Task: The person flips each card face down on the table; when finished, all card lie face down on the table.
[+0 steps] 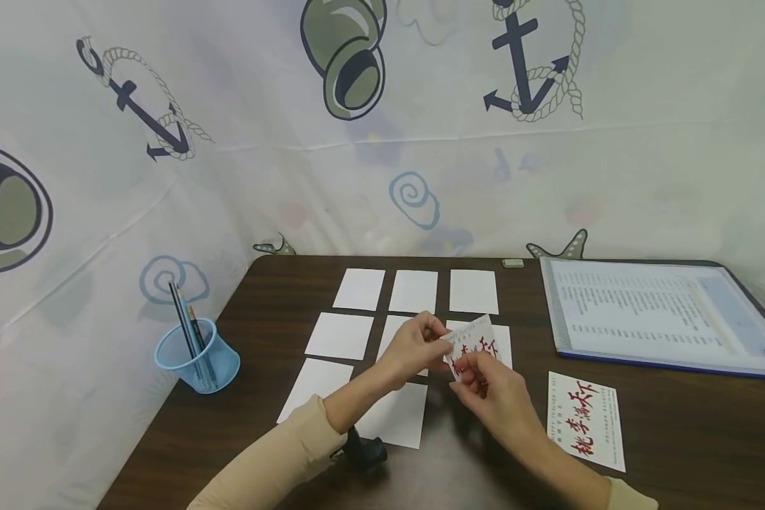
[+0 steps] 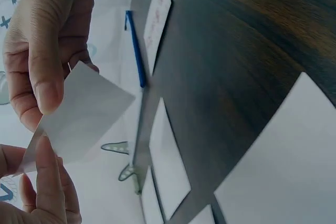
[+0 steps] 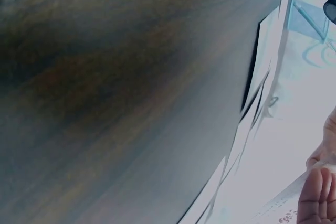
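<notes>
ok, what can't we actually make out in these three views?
- Held card: head view, both hands cover part of its red print.
- Grid card under the hands: head view, mostly hidden.
- Folder page: head view, text too small to read.
- Right wrist view: mostly blurred table; only a fingertip shows, cut off by the edge.
- Black object at the left sleeve: unclear what it is.

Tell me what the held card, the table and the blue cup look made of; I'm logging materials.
Card: thin matte paper or light cardstock, white with red print, pinched by both hands. Table: dark wood or wood-look laminate, grain streaks visible, slight sheen. Cup: likely translucent blue plastic, since the pencils show through its wall.
</notes>
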{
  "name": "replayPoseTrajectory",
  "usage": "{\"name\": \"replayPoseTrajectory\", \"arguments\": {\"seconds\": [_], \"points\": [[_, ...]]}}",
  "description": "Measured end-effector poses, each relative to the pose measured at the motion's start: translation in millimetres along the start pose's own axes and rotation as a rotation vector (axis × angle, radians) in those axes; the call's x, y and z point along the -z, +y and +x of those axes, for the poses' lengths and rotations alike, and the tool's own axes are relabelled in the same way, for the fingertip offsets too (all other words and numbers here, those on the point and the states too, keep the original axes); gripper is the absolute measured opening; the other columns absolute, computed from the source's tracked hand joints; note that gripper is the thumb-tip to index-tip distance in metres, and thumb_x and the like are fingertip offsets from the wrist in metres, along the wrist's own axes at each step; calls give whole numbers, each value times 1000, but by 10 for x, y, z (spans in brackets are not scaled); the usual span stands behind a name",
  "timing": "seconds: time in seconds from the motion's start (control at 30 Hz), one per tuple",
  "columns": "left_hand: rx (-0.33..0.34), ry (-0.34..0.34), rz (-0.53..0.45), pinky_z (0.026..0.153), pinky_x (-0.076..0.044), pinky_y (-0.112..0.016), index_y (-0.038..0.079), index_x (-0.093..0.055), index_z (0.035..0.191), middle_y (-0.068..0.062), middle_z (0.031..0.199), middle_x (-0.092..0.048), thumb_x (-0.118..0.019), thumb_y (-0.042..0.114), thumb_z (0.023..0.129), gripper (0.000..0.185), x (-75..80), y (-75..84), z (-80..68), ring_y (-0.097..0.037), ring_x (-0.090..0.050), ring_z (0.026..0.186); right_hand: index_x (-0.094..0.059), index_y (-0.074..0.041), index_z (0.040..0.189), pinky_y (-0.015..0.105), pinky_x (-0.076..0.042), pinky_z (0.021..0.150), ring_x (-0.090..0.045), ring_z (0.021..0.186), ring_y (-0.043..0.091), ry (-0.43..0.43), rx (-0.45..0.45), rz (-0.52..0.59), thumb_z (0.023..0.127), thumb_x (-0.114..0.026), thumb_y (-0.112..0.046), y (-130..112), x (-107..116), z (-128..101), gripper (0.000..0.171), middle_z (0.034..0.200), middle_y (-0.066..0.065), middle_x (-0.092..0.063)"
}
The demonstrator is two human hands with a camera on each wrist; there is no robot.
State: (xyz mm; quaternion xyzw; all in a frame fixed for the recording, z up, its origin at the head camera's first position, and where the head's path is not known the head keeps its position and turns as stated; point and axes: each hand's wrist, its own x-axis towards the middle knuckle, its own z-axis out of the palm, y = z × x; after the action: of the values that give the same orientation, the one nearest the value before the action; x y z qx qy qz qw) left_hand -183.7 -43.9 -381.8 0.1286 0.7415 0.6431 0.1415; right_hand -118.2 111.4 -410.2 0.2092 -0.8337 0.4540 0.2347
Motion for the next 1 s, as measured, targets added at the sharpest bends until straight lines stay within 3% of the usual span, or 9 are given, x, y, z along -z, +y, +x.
{"name": "replayPoseTrajectory", "arguments": {"seconds": [0.3,0.43,0.63,0.8,0.9,1.0], "points": [[-70,7,-82,73,-57,-40,-4,-52,105,-9,92,-61,-63,8,87,25,-56,90,-58,-12,-63,80,-65,-3,90,9,-43,54,-52,64,1,126,154,-5,62,-76,17,-37,102,37,36,74,-5,-57],[-121,36,-83,77,-56,-34,-1,-54,113,-13,105,-63,-64,15,89,30,-73,94,-72,-15,-64,92,-65,-2,92,10,-47,55,-54,63,2,184,148,16,64,-75,18,-18,157,72,36,74,-2,-57],[-199,170,88,79,-52,-22,5,-56,121,-13,115,-63,-67,17,87,38,-25,-59,-71,-24,-62,103,-65,-1,96,10,-43,52,-52,62,-1,248,-59,80,71,-72,15,44,241,99,30,74,1,-57],[-107,271,142,75,-53,-26,4,-55,124,-14,118,-61,-71,9,82,45,27,-239,-91,-29,-61,103,-65,-1,98,10,-43,55,-52,63,1,250,-263,154,76,-70,10,104,296,82,25,77,-2,-55],[-53,269,114,73,-56,-29,3,-57,123,-16,111,-62,-71,5,81,44,46,-311,-107,-26,-65,94,-64,0,99,10,-44,57,-52,64,1,249,-321,186,78,-70,7,153,304,66,23,77,-3,-55],[-56,263,75,67,-57,-27,5,-60,122,-15,103,-64,-72,5,80,43,64,-374,-122,-19,-66,84,-64,0,101,11,-44,57,-52,63,2,229,-367,191,80,-70,5,201,310,52,23,77,-3,-55]]}}
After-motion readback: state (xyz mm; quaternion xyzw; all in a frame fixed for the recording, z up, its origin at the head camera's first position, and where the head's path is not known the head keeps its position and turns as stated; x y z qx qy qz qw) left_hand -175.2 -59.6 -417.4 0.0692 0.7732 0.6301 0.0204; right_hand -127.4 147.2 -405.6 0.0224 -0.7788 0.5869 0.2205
